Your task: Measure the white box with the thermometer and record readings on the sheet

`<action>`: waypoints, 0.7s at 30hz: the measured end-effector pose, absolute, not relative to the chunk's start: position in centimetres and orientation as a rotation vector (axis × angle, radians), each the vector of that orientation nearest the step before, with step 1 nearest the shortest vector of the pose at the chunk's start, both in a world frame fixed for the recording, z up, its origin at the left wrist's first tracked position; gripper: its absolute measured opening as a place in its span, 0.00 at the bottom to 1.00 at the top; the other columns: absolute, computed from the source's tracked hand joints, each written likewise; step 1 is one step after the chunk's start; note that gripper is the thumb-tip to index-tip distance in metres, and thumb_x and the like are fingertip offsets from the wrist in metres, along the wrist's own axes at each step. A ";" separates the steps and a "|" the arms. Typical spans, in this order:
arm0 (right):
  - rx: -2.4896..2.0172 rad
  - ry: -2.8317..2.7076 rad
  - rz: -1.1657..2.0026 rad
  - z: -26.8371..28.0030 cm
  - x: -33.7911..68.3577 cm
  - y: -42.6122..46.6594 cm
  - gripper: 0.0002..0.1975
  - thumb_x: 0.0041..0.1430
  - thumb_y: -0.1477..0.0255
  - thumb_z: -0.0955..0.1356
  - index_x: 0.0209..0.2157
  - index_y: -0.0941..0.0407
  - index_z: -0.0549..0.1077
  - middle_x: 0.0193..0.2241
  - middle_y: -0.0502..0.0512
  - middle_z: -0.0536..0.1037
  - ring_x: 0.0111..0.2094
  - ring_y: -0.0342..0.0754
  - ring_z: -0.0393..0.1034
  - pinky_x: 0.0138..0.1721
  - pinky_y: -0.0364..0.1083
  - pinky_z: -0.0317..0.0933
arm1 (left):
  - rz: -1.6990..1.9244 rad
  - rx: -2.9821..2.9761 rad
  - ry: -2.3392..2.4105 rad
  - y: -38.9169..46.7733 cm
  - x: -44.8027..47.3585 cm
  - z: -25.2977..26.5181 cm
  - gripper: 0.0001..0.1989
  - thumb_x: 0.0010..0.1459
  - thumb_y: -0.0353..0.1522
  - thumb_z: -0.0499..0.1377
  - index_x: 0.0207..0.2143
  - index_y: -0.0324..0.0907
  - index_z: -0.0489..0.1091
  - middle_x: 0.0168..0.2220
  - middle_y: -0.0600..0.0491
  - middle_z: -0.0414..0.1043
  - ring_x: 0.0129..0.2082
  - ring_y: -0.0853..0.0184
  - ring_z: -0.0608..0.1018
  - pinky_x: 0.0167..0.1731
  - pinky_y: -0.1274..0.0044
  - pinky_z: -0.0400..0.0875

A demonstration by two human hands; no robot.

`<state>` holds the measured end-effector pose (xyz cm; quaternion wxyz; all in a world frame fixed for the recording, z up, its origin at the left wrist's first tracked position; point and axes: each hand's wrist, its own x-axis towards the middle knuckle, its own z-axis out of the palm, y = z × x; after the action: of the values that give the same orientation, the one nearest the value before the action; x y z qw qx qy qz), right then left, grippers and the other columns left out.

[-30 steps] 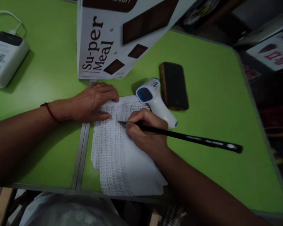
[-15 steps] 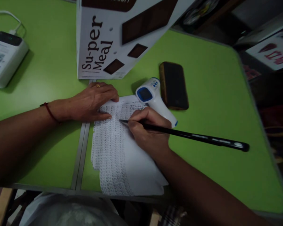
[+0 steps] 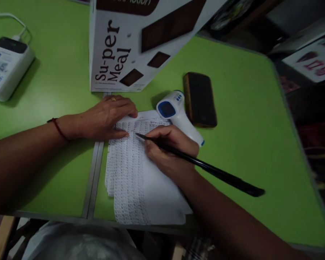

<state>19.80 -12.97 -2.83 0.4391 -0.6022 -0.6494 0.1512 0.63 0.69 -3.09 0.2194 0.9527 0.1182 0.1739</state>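
Observation:
Sheets of paper (image 3: 162,187) lie on the green table, covered in columns of small dark handwriting on their left and blank on the right. My left hand (image 3: 108,117) rests flat at their upper left edge, fingers stretched out and thumb on the paper. My right hand (image 3: 173,148) is closed round a long black pen (image 3: 219,172). The pen's tip points left at the written columns, near my left thumb; I cannot tell whether it touches the paper. A white and blue infrared thermometer (image 3: 184,124) lies just behind my right hand.
A large white "Su-per Meal" box (image 3: 111,72) stands behind the papers. Right of the thermometer lies a dark phone (image 3: 200,99). A white power bank (image 3: 11,68) with a cable sits at the far left. The green table (image 3: 260,126) has a metal seam left of the papers.
The pen has swung in my right hand, its rear end coming nearer to me and leftward. The tip has moved slightly away from me. My left hand stays in place on the paper.

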 end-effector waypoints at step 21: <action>-2.087 -2.083 -0.353 -1.6 25.1 -11.4 0.21 0.54 0.69 0.71 0.50 0.59 0.73 0.42 0.69 0.77 0.39 0.61 0.71 0.34 0.56 0.65 | 1.852 2.627 0.784 1.4 -1.4 0.0 0.33 0.59 0.47 0.62 0.61 0.55 0.50 0.64 0.50 0.53 0.65 0.53 0.61 0.65 0.56 0.55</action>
<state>25.08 -11.37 -1.55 0.0860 -0.7003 -0.6987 -0.1184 -1.38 1.40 -0.01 -0.0834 0.7912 0.2362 0.5579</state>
